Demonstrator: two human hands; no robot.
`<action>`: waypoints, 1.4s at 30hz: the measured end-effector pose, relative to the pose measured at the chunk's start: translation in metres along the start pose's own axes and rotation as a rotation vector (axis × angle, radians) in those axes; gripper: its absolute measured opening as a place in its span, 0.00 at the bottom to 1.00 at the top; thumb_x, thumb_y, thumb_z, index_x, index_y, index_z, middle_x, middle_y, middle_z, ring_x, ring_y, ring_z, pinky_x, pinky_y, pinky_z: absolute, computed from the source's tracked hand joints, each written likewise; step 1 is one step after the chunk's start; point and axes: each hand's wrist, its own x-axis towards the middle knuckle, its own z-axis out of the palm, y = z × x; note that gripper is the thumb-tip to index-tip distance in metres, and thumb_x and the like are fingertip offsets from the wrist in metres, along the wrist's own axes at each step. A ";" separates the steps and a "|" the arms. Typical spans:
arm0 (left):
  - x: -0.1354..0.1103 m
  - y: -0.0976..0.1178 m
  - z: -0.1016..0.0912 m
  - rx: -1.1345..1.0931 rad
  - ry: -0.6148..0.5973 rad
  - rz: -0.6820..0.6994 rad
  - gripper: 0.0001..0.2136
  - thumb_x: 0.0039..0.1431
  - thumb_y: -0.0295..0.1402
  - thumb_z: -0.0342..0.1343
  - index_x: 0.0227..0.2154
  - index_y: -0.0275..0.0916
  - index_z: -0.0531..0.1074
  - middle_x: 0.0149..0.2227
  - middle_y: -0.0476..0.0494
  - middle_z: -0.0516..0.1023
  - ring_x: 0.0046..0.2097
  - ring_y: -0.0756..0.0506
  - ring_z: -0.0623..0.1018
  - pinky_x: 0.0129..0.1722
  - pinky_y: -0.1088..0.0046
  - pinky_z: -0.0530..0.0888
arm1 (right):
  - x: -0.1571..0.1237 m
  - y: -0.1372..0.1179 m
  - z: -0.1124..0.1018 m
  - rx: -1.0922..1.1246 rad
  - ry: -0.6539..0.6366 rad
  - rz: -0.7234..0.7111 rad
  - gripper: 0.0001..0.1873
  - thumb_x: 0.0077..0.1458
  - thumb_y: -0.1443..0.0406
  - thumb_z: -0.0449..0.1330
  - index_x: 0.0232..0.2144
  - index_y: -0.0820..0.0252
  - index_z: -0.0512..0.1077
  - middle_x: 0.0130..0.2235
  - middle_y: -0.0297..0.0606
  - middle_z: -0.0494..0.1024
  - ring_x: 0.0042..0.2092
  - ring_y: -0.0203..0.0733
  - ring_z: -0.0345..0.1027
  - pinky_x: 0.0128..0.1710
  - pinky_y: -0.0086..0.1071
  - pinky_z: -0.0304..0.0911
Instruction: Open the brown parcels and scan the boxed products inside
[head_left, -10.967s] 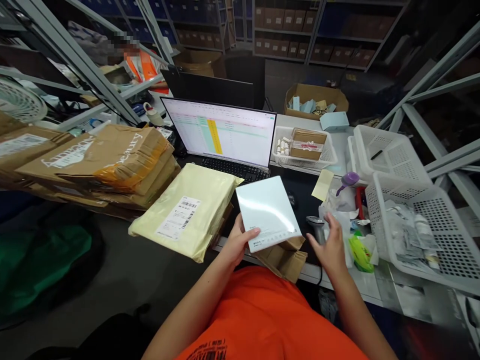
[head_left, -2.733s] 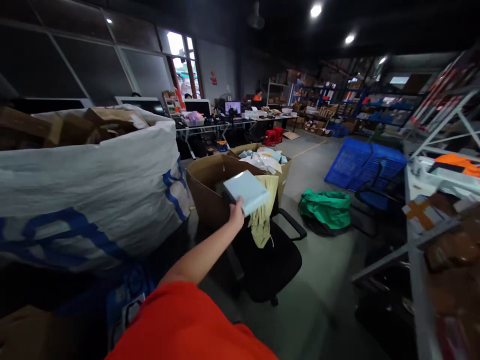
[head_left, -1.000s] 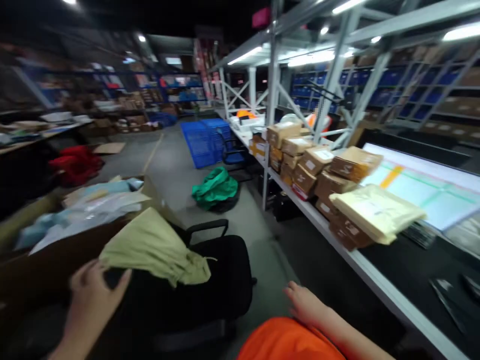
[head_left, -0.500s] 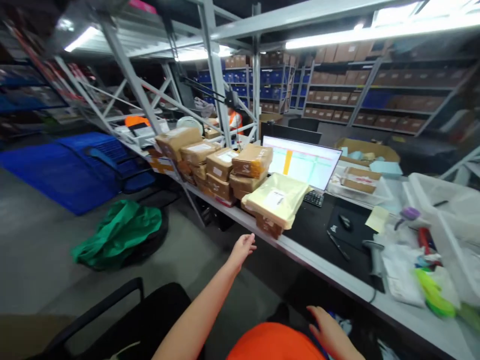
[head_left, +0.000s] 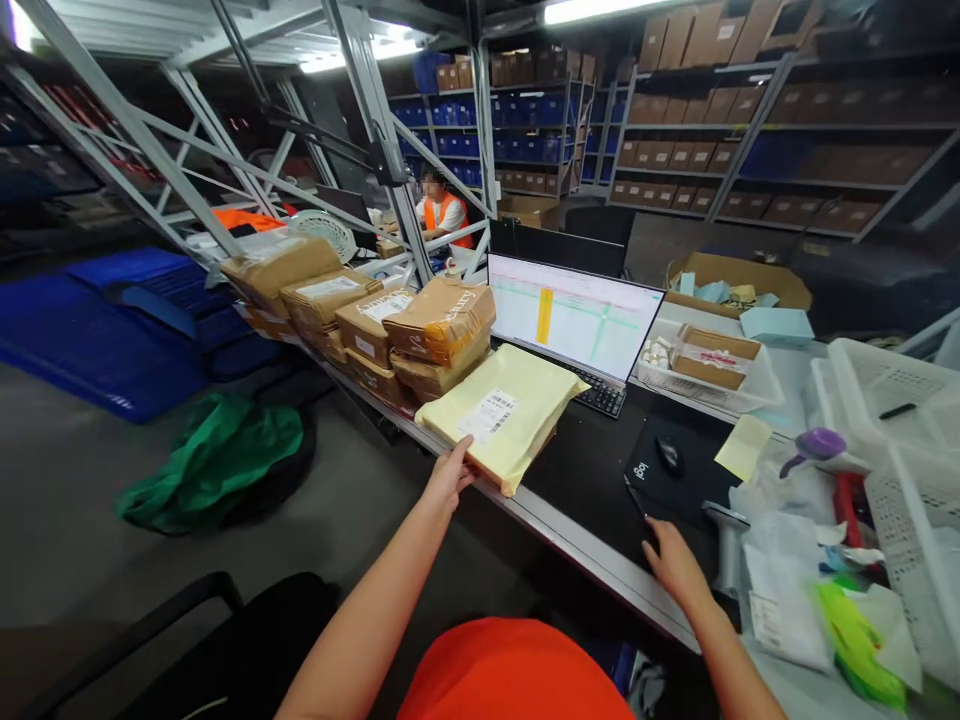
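My left hand (head_left: pixel 450 474) reaches to the near edge of a pale yellow padded parcel (head_left: pixel 501 412) with a white barcode label; its fingers touch the parcel's underside and are not closed round it. The parcel lies on top of brown parcels at the bench's front edge. My right hand (head_left: pixel 673 562) rests with fingers spread on the black desk mat (head_left: pixel 600 470), just in front of a black mouse pad (head_left: pixel 675 475) and beside a handheld scanner (head_left: pixel 726 545).
A row of taped brown parcels (head_left: pixel 360 320) runs left along the bench. Behind stand a lit monitor (head_left: pixel 574 312), a keyboard (head_left: pixel 600 394), white baskets (head_left: pixel 885 420) and clutter at right. A green bag (head_left: pixel 210 465) lies on the floor, a chair arm (head_left: pixel 135 630) near left. A person in an orange vest (head_left: pixel 442 212) sits behind.
I have turned from the box on the chair back to the bench. My left hand, free of the light blue box, has reached the yellow parcel; my right hand has come up onto the mat.
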 end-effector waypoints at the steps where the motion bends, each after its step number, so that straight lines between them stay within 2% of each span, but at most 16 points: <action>1: -0.001 0.000 0.000 -0.011 -0.002 0.007 0.13 0.62 0.40 0.61 0.43 0.35 0.72 0.37 0.39 0.81 0.27 0.49 0.78 0.30 0.74 0.76 | 0.019 0.008 -0.005 -0.005 0.055 0.032 0.29 0.61 0.60 0.46 0.60 0.69 0.65 0.58 0.56 0.69 0.60 0.53 0.64 0.61 0.45 0.60; 5: -0.002 0.001 0.000 -0.034 -0.010 0.025 0.10 0.64 0.36 0.58 0.42 0.33 0.73 0.37 0.37 0.82 0.28 0.48 0.80 0.31 0.73 0.78 | 0.091 0.035 -0.013 -0.084 0.268 0.225 0.34 0.62 0.59 0.45 0.64 0.78 0.58 0.61 0.65 0.63 0.64 0.61 0.58 0.62 0.49 0.57; 8: -0.003 0.000 -0.004 -0.083 -0.002 0.038 0.08 0.64 0.32 0.58 0.42 0.32 0.73 0.38 0.36 0.83 0.31 0.46 0.82 0.33 0.72 0.79 | 0.129 0.056 -0.006 -0.131 0.352 0.328 0.36 0.61 0.56 0.47 0.66 0.73 0.56 0.65 0.66 0.57 0.64 0.66 0.56 0.60 0.53 0.58; 11: -0.012 -0.004 -0.014 -0.170 0.012 0.055 0.09 0.62 0.30 0.57 0.44 0.34 0.73 0.43 0.34 0.83 0.40 0.42 0.84 0.39 0.68 0.81 | 0.152 0.074 0.008 -0.160 0.447 0.320 0.38 0.61 0.52 0.48 0.66 0.70 0.56 0.63 0.66 0.58 0.62 0.67 0.58 0.58 0.55 0.59; 14: -0.034 -0.012 -0.029 -0.188 -0.012 0.104 0.16 0.55 0.35 0.63 0.47 0.39 0.73 0.49 0.36 0.82 0.49 0.37 0.82 0.46 0.62 0.81 | 0.165 0.087 0.020 -0.193 0.529 0.257 0.38 0.60 0.49 0.48 0.66 0.67 0.58 0.63 0.63 0.60 0.60 0.66 0.60 0.57 0.56 0.59; 17: -0.060 -0.026 -0.038 -0.086 -0.035 0.188 0.28 0.46 0.45 0.69 0.50 0.44 0.73 0.52 0.38 0.80 0.54 0.31 0.79 0.50 0.56 0.79 | 0.174 0.094 0.026 -0.216 0.508 0.178 0.35 0.62 0.50 0.46 0.64 0.62 0.62 0.64 0.58 0.60 0.58 0.63 0.63 0.56 0.54 0.61; 20: -0.078 -0.036 -0.032 0.137 -0.055 0.365 0.34 0.40 0.51 0.71 0.52 0.48 0.72 0.51 0.39 0.81 0.53 0.29 0.79 0.49 0.54 0.80 | 0.178 0.098 0.029 -0.230 0.486 0.103 0.33 0.63 0.51 0.42 0.62 0.62 0.66 0.64 0.55 0.60 0.58 0.61 0.63 0.57 0.52 0.63; 24: -0.085 -0.037 -0.013 0.596 -0.224 0.636 0.31 0.45 0.43 0.70 0.53 0.51 0.68 0.50 0.42 0.80 0.51 0.34 0.80 0.49 0.60 0.79 | 0.178 0.100 0.031 -0.237 0.487 0.045 0.34 0.64 0.51 0.40 0.60 0.63 0.67 0.64 0.54 0.60 0.59 0.61 0.63 0.58 0.51 0.63; 28: -0.085 -0.035 -0.003 0.907 -0.300 0.740 0.29 0.44 0.40 0.69 0.51 0.53 0.69 0.42 0.45 0.82 0.40 0.39 0.83 0.39 0.67 0.80 | 0.177 0.098 0.031 -0.243 0.461 0.016 0.34 0.64 0.51 0.39 0.60 0.64 0.68 0.65 0.54 0.60 0.59 0.60 0.63 0.58 0.50 0.64; 31: -0.081 -0.037 -0.003 0.984 -0.424 0.810 0.30 0.40 0.43 0.72 0.49 0.54 0.71 0.40 0.45 0.83 0.38 0.38 0.83 0.38 0.67 0.80 | 0.177 0.097 0.031 -0.236 0.440 0.014 0.34 0.64 0.51 0.39 0.60 0.63 0.68 0.64 0.53 0.61 0.59 0.60 0.63 0.58 0.50 0.64; 34: -0.076 -0.042 -0.005 1.003 -0.525 0.914 0.34 0.39 0.45 0.73 0.53 0.56 0.70 0.45 0.44 0.83 0.43 0.36 0.83 0.47 0.64 0.80 | 0.176 0.098 0.032 -0.218 0.442 0.016 0.33 0.63 0.50 0.40 0.60 0.61 0.67 0.65 0.51 0.61 0.59 0.59 0.64 0.58 0.50 0.64; 37: -0.073 -0.045 -0.005 1.031 -0.533 0.988 0.35 0.43 0.45 0.72 0.56 0.56 0.68 0.48 0.45 0.82 0.47 0.36 0.83 0.54 0.63 0.78 | 0.176 0.098 0.033 -0.233 0.445 0.017 0.33 0.63 0.50 0.40 0.60 0.60 0.68 0.65 0.51 0.61 0.58 0.59 0.65 0.57 0.50 0.65; 42: -0.075 -0.046 -0.006 1.086 -0.469 1.037 0.38 0.42 0.49 0.72 0.58 0.52 0.68 0.48 0.41 0.82 0.47 0.35 0.83 0.51 0.64 0.79 | 0.174 0.096 0.031 -0.269 0.451 0.007 0.34 0.64 0.50 0.39 0.59 0.61 0.69 0.64 0.52 0.61 0.56 0.59 0.66 0.56 0.48 0.66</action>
